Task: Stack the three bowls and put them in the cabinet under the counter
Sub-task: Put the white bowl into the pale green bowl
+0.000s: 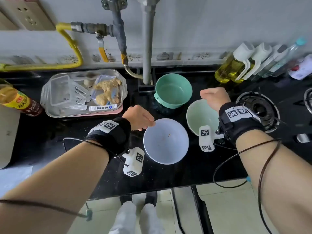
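Black stone counter (177, 174) carries all three bowls, none yet stacked, and the white bowl (166, 141) near its front edge serves as the landmark. The pale green bowl (200, 116) sits just to the right of it and a little further back; the teal bowl (173, 90), deeper and with a small handle, stands behind it near the wall. The left hand (137, 117) reaches to the white bowl's back-left rim, fingers curled and touching or nearly touching the edge; whether it has truly pinched the rim cannot be told. The right hand (214, 97) hangs over the far rim of the pale green bowl, loosely closed, and its fingers are hidden, so a grip there cannot be confirmed either. The step in hand looks like taking hold of two bowls to nest one in the other. To do it well, each rim wants a firm pinch with thumb inside, and the lifted bowl should be lowered level into the wider one. Judging by shape, the teal bowl may sit best on top. Left of the white bowl and further back lies a metal tray (50, 92) of ginger and packets; right of it is a gas burner (258, 107); oil bottles (233, 66) stand back-right. A grey pipe (147, 48) comes down just behind the teal bowl and could crowd a lift there.
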{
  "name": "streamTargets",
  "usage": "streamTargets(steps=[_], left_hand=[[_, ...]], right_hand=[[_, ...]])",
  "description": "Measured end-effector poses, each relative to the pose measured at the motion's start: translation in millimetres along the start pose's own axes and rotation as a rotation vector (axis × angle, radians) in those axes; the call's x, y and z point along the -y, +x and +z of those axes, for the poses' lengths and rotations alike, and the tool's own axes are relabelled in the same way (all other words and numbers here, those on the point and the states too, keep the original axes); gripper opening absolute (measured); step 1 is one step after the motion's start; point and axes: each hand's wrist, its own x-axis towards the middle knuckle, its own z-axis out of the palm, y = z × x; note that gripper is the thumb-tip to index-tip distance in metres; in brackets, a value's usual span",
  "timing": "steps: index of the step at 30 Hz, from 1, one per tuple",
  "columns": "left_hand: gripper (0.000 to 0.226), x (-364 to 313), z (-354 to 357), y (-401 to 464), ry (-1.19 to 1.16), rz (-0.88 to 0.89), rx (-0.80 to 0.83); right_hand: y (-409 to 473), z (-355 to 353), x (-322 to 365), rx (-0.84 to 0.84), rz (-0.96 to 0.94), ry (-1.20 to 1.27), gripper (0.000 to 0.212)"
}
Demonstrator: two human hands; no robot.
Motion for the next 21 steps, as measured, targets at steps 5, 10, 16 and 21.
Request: streamTargets(steps=[5, 10, 16, 21], left_hand=[[0.012, 5, 8, 5, 0.025, -0.029, 0.014], [0.009, 11, 12, 8, 0.022, -0.04, 0.003], [0.006, 21, 5, 10, 0.043, -0.036, -0.012], [0.007, 36, -13, 2, 0.052, -0.066, -0.028]], right_hand=[[6, -2, -19, -0.01, 0.028, -0.209, 0.038], [13, -3, -37, 0.026, 0.042, -0.341, 0.05], [14, -1, -46, -0.038, 0.032, -0.461, 0.046], [4, 5, -39, -0.11, 0.034, -0.476, 0.027]])
